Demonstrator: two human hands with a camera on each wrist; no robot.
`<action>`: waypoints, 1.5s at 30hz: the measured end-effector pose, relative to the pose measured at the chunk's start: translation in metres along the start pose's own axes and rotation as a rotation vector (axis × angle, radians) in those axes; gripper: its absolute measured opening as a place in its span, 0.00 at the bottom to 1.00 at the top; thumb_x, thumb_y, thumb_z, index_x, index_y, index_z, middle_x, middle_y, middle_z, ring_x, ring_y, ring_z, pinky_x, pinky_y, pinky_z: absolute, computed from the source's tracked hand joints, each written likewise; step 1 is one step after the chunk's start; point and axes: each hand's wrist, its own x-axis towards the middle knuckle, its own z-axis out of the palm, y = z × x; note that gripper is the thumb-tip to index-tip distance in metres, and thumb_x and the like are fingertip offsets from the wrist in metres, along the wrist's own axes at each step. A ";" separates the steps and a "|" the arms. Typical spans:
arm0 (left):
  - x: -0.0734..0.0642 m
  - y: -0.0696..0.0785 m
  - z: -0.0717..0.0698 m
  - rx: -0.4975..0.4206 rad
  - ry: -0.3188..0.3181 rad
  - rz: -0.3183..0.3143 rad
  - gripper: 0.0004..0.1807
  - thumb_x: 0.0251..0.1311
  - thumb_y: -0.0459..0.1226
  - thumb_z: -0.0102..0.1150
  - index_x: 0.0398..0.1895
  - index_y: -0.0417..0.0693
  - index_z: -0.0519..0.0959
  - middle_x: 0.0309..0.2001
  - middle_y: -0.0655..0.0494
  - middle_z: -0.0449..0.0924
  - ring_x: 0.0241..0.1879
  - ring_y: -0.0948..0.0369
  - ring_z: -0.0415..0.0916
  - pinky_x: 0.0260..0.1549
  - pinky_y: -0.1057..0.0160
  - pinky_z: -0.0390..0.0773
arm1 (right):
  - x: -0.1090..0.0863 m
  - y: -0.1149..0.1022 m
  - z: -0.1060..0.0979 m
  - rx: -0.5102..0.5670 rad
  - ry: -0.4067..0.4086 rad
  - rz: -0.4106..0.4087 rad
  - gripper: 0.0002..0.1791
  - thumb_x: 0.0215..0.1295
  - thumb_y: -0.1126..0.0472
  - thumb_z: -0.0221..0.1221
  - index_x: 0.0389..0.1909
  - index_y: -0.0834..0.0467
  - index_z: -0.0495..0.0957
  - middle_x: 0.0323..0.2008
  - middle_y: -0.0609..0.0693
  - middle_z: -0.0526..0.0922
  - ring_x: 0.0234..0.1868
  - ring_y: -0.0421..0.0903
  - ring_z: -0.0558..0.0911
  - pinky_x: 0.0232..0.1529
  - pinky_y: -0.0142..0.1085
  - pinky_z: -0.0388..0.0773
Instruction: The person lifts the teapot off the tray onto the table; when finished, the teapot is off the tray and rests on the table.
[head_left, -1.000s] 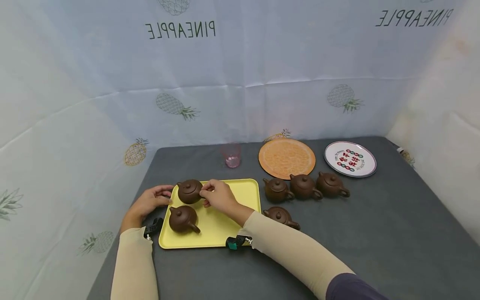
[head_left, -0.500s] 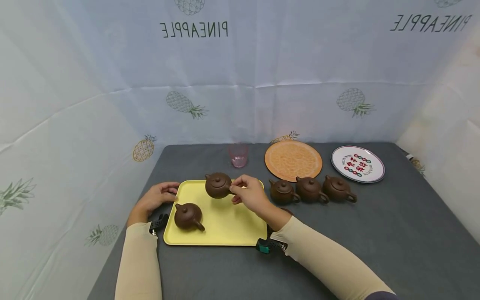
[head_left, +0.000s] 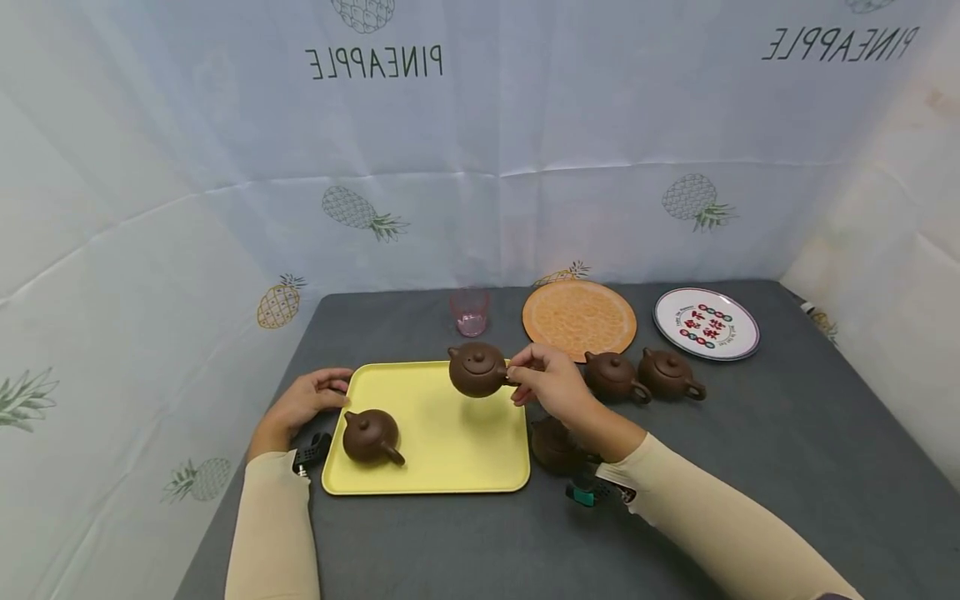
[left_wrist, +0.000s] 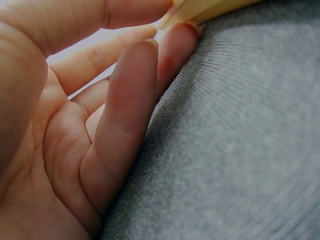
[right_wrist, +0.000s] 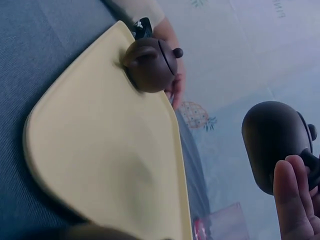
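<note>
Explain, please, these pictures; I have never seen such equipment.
There is no robot: these are a person's bare left hand and right hand. The wide picture comes from a head camera, the close ones from the left wrist camera and right wrist camera. On the table, a yellow tray carries one teapot; to its right are more teapots. Behind are a glass, an orange mat and a white plate. The right fingers hold another teapot up by its handle. The left hand rests at the tray's left edge.
</note>
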 end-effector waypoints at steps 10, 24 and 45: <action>0.007 -0.008 -0.001 0.026 0.000 -0.001 0.34 0.59 0.34 0.65 0.68 0.35 0.66 0.52 0.40 0.76 0.43 0.59 0.77 0.41 0.65 0.76 | -0.025 0.006 -0.041 -0.016 0.076 0.000 0.08 0.68 0.68 0.56 0.41 0.71 0.76 0.36 0.64 0.79 0.25 0.53 0.82 0.32 0.45 0.82; 0.008 -0.022 -0.002 0.028 0.025 -0.007 0.34 0.57 0.37 0.68 0.67 0.40 0.68 0.49 0.43 0.77 0.44 0.57 0.78 0.42 0.64 0.77 | -0.068 0.025 -0.093 -0.070 0.108 -0.097 0.09 0.69 0.70 0.56 0.40 0.76 0.74 0.31 0.66 0.79 0.25 0.49 0.83 0.29 0.44 0.82; 0.010 -0.014 0.002 0.031 0.025 -0.014 0.34 0.58 0.36 0.67 0.67 0.39 0.67 0.51 0.44 0.75 0.43 0.60 0.77 0.39 0.64 0.78 | -0.110 0.063 -0.138 -0.161 0.188 -0.095 0.05 0.66 0.73 0.56 0.37 0.74 0.76 0.27 0.65 0.80 0.22 0.49 0.83 0.26 0.44 0.81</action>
